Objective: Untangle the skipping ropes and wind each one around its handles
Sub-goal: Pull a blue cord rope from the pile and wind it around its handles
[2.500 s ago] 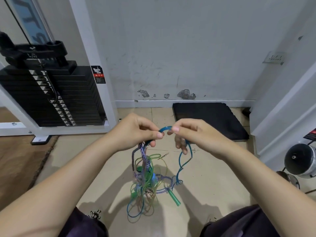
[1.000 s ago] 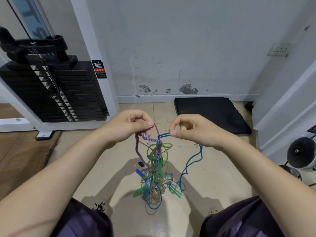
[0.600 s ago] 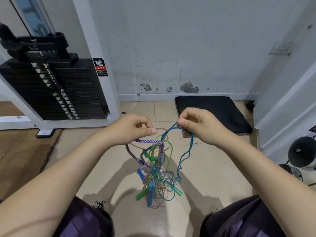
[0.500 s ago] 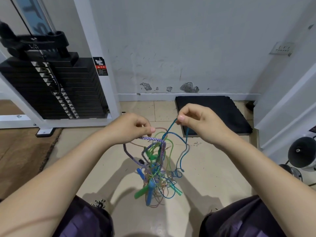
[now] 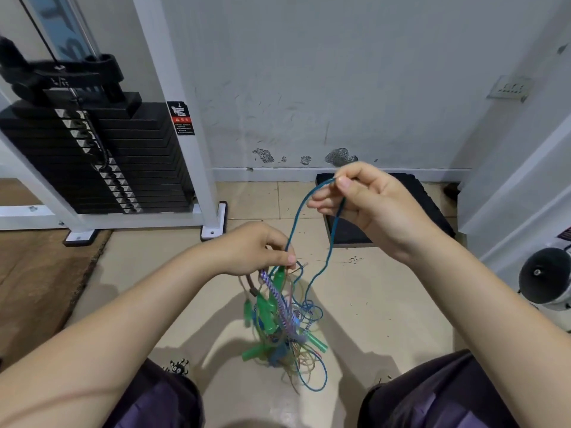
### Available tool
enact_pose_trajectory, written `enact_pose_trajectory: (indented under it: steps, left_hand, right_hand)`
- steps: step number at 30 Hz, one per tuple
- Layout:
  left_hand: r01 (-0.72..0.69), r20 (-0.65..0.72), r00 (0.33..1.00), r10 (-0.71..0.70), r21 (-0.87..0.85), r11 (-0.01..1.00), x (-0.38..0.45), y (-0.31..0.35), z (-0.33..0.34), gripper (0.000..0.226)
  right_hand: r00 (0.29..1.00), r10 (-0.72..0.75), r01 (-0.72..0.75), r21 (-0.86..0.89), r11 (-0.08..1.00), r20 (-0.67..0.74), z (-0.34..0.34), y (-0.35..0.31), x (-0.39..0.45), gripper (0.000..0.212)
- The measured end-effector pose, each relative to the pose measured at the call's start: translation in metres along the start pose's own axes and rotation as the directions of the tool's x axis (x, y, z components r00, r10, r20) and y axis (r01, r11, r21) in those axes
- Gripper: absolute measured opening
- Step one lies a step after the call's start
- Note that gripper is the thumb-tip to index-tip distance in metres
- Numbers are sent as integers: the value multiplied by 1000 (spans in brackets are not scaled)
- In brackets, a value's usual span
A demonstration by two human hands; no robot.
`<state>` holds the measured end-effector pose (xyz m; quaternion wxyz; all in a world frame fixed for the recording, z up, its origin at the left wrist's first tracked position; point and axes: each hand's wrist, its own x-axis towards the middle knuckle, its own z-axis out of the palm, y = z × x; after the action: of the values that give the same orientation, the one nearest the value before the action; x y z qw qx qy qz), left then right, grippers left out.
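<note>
Below the left hand [image 5: 256, 251] hangs the tangle of skipping ropes [image 5: 281, 322], green handles [image 5: 315, 344] among them, over the floor [image 5: 386, 319]. Its fingers pinch the bundle's top. Up and to the right, the right hand [image 5: 367, 202] pinches a blue rope [image 5: 309, 199] looping down into the tangle. Beyond lies a black mat [image 5: 432, 223].

Bare tiled floor [image 5: 386, 304] lies open to the right of the hanging tangle of ropes [image 5: 279, 316] and below the raised right hand [image 5: 367, 205], as far as the black mat [image 5: 349, 233] by the wall. On the left the weight stack [image 5: 92, 156] and its white frame post [image 5: 185, 143] block the way. A dumbbell [image 5: 547, 282] stands at the far right, and the knees close off the near side.
</note>
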<state>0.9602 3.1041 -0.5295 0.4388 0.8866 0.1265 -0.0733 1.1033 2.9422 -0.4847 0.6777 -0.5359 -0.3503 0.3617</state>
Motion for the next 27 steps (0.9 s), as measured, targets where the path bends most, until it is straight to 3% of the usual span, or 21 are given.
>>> enact_pose_trajectory:
  steps: [4,7,10,12,17,20,24,27]
  left_hand:
    - [21,-75,997,-25,-61,998,-2,-2,-9,26]
    - [-15,-136,991,6,-66,998,-3,2,-12,23]
    - [-45,-111,993,32,-123,991,-4,8,-8,12]
    - [-67,-98,994,53,-144,987,-3,12,-4,9]
    - [-61,-11,998,61,-69,996,-5,13,-6,12]
    - [-62,25,998,62,3,998,-6,9,-8,18]
    - [6,28,1000,-9,111,994,-7,-3,-14,20]
    - [28,-19,999,-27,45,999,-8,-8,-21,18]
  right_hand:
    - [994,100,-109,-240,965,-48,-14,5,0,4]
    - [983,184,-178,-383,906,-22,-15,6,-3,27]
    - [971,229,-186,-400,898,62,-8,8,-5,44]
    - [964,241,-161,-481,862,111,-3,12,-6,35]
    - [953,274,-69,-785,615,131,0,11,-5,12]
    - [979,149,0,-726,687,141,7,14,-5,5]
    - [999,-45,28,-470,882,-25,5,8,-3,12]
    - [997,-35,2,-435,900,-70,-9,0,1,13]
